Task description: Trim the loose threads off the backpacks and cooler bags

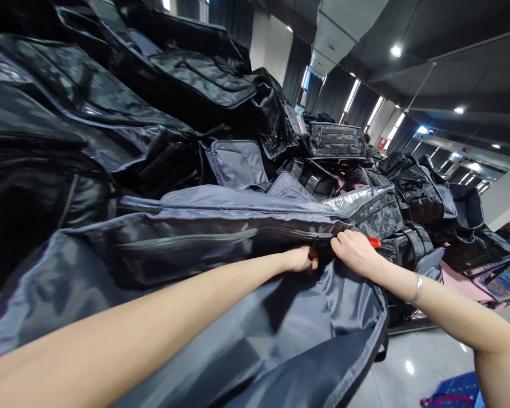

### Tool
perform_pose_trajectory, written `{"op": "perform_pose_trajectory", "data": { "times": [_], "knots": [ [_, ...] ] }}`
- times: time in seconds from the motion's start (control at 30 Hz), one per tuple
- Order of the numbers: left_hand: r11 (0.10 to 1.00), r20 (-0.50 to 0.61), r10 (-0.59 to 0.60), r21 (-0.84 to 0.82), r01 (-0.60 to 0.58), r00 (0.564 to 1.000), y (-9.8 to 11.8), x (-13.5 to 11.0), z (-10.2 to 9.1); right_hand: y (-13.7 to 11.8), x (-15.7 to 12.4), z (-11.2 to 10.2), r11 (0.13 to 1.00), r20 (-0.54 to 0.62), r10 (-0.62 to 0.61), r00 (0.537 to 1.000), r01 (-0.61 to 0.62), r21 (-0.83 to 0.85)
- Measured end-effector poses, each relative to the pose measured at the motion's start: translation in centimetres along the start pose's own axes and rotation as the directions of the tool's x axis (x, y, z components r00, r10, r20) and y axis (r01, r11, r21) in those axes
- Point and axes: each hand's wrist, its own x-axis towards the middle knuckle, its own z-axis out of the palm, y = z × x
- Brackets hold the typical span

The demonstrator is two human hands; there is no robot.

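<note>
A large bag (255,345) lies open before me, its grey lining showing. A long zipper (195,240) runs along a dark camouflage panel inside it. My left hand (304,259) reaches over the lining, fingers closed in a pinch just under the zipper's right end, where a small dark pull (316,241) shows. Close beside it, my right hand (352,251) is closed on the bag's edge at that end of the zipper. A red piece (374,242) sticks out behind the right hand; the rest of it is hidden.
Piled camouflage and black bags (204,73) rise at the left and back. More bags (420,192) stand to the right, near pink material (463,283). Pale floor tiles (412,368) show at lower right, with a blue item (457,391) on them.
</note>
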Motion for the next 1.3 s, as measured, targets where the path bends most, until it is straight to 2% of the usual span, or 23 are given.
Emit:
{"op": "perform_pose_trajectory", "data": {
  "times": [0.23, 0.47, 0.63, 0.7, 0.77, 0.87, 0.9, 0.97, 1.07, 1.17, 1.3],
  "knots": [
    [1.0, 0.01, -0.009, 0.022, 0.009, 1.0, 0.3, 0.0, 0.5, -0.5, 0.1, 0.5, 0.997, -0.009, -0.069, 0.998, 0.069, -0.029],
    [1.0, 0.049, -0.011, 0.01, 0.011, 0.999, 0.6, -0.1, 0.8, -1.1, 0.4, 1.3, 0.999, 0.014, -0.037, 0.999, 0.037, 0.0],
    [0.997, 0.122, -0.07, 0.032, 0.067, 0.99, 0.0, -1.1, 0.2, -0.3, 0.1, 0.1, 0.998, 0.021, -0.057, 0.998, 0.056, 0.034],
    [0.995, 0.164, -0.098, 0.036, 0.094, 0.982, -0.3, -1.6, -0.1, 0.7, -0.6, -1.2, 0.988, -0.01, -0.092, 0.996, 0.092, 0.123],
    [0.993, 0.2, -0.119, 0.024, 0.117, 0.973, -0.6, -2.1, -0.3, 2.2, -1.3, -2.5, 0.95, -0.114, -0.081, 0.99, 0.112, 0.293],
    [0.993, 0.229, -0.111, -0.011, 0.117, 0.967, -0.3, -2.7, -0.4, 4.4, -2.1, -3.2, 0.834, -0.294, 0.121, 0.948, 0.064, 0.548],
    [0.994, 0.22, -0.097, -0.024, 0.105, 0.971, -0.1, -2.8, -0.4, 4.9, -2.2, -3.0, 0.793, -0.31, 0.211, 0.927, 0.023, 0.609],
    [0.995, 0.153, -0.08, -0.043, 0.088, 0.985, 0.4, -3.0, -0.2, 5.6, -2.0, -2.1, 0.713, -0.257, 0.354, 0.899, -0.081, 0.697],
    [0.991, -0.042, -0.124, -0.053, 0.122, 0.991, 1.5, -2.6, 0.8, 5.5, -1.1, -0.3, 0.553, -0.061, 0.442, 0.895, -0.219, 0.804],
    [0.979, -0.216, -0.201, -0.072, 0.189, 0.955, 2.6, -1.5, 2.3, 4.9, -0.1, 0.5, 0.403, 0.093, 0.497, 0.863, -0.324, 0.856],
    [0.957, -0.339, -0.279, -0.021, 0.289, 0.898, 3.7, 0.4, 3.5, 4.3, 0.6, 0.3, 0.346, 0.142, 0.548, 0.824, -0.378, 0.859]
  ]
}}
